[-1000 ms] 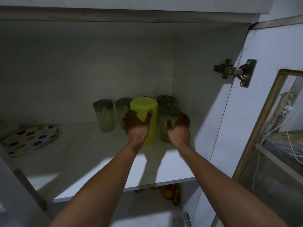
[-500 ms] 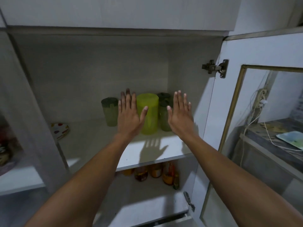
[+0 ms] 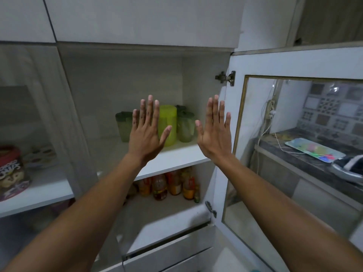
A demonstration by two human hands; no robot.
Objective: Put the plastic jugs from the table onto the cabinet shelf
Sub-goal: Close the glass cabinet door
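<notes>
Fingers of your left hand [image 3: 144, 132] and right hand [image 3: 215, 132] are spread flat, holding nothing; beyond the fingertips, the yellow-green cylindrical plastic jug [image 3: 169, 124] and translucent green-lidded plastic jugs [image 3: 184, 125] stand grouped on the white cabinet shelf [image 3: 176, 156], likely clustered to save room.

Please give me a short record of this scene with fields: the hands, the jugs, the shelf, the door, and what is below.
left hand: open, fingers spread, holds nothing, in front of the jugs
right hand: open, fingers spread, holds nothing
yellow jug: upright on the shelf, partly behind the left hand
green-lid jugs: upright beside the yellow jug, on both sides; exact count unclear
shelf: white, carries the jugs
door: open, on the right
bottles: on the lower shelf
</notes>
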